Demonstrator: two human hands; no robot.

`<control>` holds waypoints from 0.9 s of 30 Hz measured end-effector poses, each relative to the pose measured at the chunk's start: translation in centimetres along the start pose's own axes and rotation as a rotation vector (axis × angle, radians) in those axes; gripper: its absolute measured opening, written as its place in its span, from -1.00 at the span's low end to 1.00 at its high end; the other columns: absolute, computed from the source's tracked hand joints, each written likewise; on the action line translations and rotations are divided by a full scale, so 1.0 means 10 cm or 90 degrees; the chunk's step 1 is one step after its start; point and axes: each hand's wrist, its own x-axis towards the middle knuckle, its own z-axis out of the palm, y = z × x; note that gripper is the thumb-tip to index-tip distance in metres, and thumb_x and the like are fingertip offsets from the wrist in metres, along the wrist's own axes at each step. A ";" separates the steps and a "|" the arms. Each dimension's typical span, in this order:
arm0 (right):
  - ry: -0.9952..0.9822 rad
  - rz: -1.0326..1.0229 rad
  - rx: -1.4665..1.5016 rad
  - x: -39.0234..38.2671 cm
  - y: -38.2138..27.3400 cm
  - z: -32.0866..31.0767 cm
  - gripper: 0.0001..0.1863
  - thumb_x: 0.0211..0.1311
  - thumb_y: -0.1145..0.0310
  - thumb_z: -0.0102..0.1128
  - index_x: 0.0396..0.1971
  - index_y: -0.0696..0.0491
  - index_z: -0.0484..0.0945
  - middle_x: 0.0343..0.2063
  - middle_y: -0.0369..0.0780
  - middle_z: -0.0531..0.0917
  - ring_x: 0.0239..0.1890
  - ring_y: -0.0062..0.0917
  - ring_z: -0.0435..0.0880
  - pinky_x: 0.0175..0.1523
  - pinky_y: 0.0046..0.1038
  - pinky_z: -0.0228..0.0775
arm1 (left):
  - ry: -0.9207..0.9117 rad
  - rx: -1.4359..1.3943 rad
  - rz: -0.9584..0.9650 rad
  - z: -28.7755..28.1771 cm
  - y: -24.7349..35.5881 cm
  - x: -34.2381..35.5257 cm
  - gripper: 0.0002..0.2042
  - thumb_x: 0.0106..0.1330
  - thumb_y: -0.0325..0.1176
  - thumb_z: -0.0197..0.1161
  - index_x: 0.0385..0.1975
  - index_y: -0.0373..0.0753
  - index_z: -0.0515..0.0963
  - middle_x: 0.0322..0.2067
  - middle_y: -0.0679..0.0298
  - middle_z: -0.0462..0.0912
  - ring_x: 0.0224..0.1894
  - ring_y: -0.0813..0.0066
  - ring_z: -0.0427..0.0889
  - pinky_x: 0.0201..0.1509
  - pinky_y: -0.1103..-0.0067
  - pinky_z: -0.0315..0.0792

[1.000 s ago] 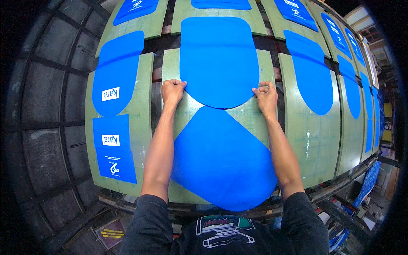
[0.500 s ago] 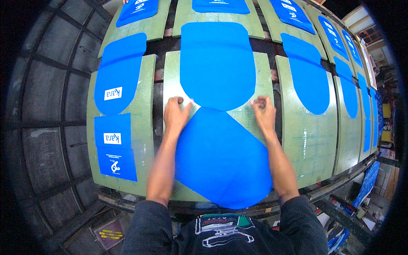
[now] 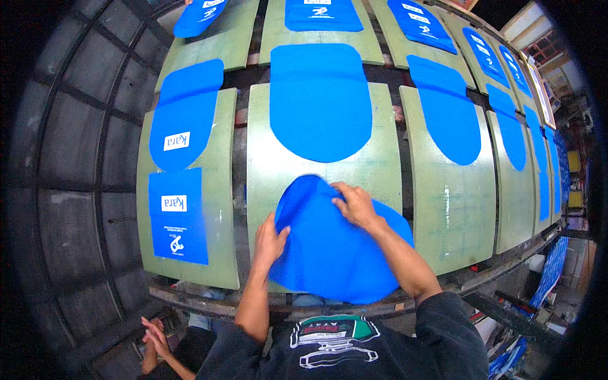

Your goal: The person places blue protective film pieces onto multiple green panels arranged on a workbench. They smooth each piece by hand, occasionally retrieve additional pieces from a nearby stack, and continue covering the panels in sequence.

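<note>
2 hands, the left hand [image 3: 268, 244] and the right hand [image 3: 356, 206], are on a loose blue cloth [image 3: 335, 253], which lies over the near half of the middle green panel [image 3: 261, 136] of a long desk [image 3: 500, 270]. The right hand is closed, its thumb and fingers pinching the cloth at the upper edge, where the fabric rises in soft folds. The left hand is at the cloth's left edge, thumb toward the fabric and fingers bent; I cannot tell from this angle whether it grips. The cloth's lower edge reaches the near rim of the desk, in front of the person's black shirt [image 3: 405, 342].

Beyond the hands, a plain blue piece [image 3: 321, 104] with a rounded end lies flat on the same panel, apart from the loose cloth. On the left green panel [image 3: 220, 247], a labelled blue piece [image 3: 190, 111] ends just above a rectangular blue piece [image 3: 161, 225] bearing a white emblem [image 3: 176, 244]. On the right green panel [image 3: 443, 215], another rounded piece [image 3: 449, 111] lies toward the far end. Printed blue pieces [image 3: 324, 19] lie along the far row. At the lower left, another person's hands [image 3: 158, 345] are close together.
</note>
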 end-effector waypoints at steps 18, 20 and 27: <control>0.426 0.396 0.558 1.03 0.64 -0.43 -0.26 0.18 0.29 0.44 0.26 0.29 0.29 0.10 0.03 0.56 0.05 -0.32 0.62 0.10 -0.34 0.49 | 0.307 0.277 -0.124 0.13 0.66 2.15 -0.22 0.09 -0.03 0.50 0.18 -0.46 0.37 0.20 0.02 0.36 0.24 0.06 0.36 0.22 0.13 0.27; 0.417 0.428 0.558 1.13 0.54 -0.37 -0.28 0.19 0.32 0.42 0.27 0.25 0.27 0.06 -0.04 0.58 -0.01 -0.34 0.64 -0.02 -0.32 0.56 | 0.320 0.268 -0.157 0.23 0.72 2.29 -0.25 0.11 -0.06 0.49 0.19 -0.43 0.37 0.20 0.09 0.36 0.24 0.12 0.35 0.23 0.16 0.26; 0.394 0.443 0.603 1.31 0.55 -0.33 -0.55 0.17 0.40 0.40 0.00 0.21 0.45 -0.18 -0.08 0.68 -0.25 -0.36 0.73 -0.25 -0.28 0.66 | 0.195 -0.018 -0.289 0.12 1.03 2.43 -0.44 0.14 -0.14 0.46 0.09 -0.33 0.53 0.10 -0.02 0.57 0.16 -0.03 0.54 0.17 0.18 0.42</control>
